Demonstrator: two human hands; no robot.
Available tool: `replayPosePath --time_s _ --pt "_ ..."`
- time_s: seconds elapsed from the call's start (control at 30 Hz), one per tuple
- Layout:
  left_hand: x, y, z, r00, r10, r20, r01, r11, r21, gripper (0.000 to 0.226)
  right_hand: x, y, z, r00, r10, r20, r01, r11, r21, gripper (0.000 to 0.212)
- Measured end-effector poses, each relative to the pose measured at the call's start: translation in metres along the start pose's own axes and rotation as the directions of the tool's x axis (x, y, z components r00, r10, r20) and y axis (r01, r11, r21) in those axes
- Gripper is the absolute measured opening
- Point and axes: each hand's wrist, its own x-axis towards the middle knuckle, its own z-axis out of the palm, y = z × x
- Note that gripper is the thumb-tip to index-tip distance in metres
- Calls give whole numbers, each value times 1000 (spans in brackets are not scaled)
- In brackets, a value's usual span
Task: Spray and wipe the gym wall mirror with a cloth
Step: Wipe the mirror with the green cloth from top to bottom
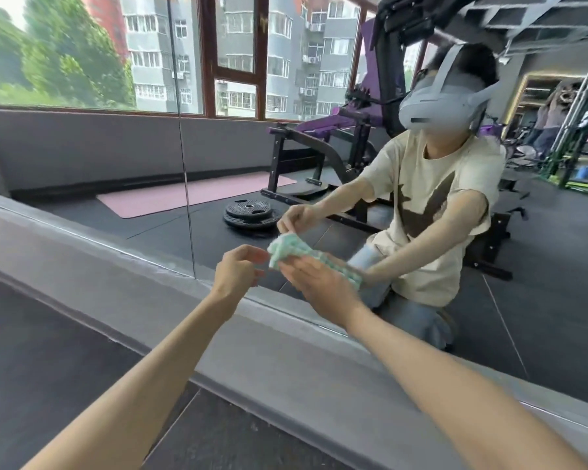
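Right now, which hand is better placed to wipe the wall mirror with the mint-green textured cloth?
Probably the right. The mint-green textured cloth lies across the open right hand, close to the wall mirror; the left hand only pinches its edge.

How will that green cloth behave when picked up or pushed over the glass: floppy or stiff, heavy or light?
Likely floppy: the cloth bunches in folds over the flat right hand. Probably light, since the left hand seems to hold its edge with a fingertip pinch. Its nubby texture should drag, not slip, on the mirror.
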Motion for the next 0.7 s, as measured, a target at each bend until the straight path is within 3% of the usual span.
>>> replayPosePath --time_s 0.07,0.13,0.17,0.23,0.27,0.33,0.4,0.47,0.53,0.63,0.7 --pt "-1 -3 -8 998 -32 53 29 999 44 48 -17 -6 10 978 -124 170 140 986 -87 52" --pt "-1 0 -19 995 -53 81 46 995 86 48 -13 10 1 964 -207 168 227 967 -114 46" --pt "1 2 -24 996 -55 71 47 993 110 47 -3 25 -14 977 -190 99 205 963 -174 43" --pt "7 7 -29 999 -46 4 44 986 160 45 26 77 -57 999 16 -37 -26 961 -275 47" --pt "10 9 -29 999 -38 -36 44 983 177 44 46 107 -79 987 139 -86 -156 961 -230 52" --pt "12 12 -25 996 -39 -81 54 980 190 42 77 146 -113 915 257 -310 -317 934 -163 57" --pt "11 14 -20 995 -59 -82 73 981 180 40 78 134 -114 849 342 -402 -406 910 -85 60" --pt "11 17 -23 995 -49 -90 63 985 163 39 44 82 -66 933 217 -286 -247 966 -73 59" --pt "12 20 -33 993 -16 -116 36 984 174 42 -12 17 -22 999 31 -41 -33 998 -55 55" --pt "11 20 -42 990 -1 -141 28 982 187 41 -59 -14 12 968 -149 201 159 987 -31 50" --pt "6 20 -38 994 -25 -111 48 976 211 40 -64 -7 13 914 -257 315 315 938 -148 47"
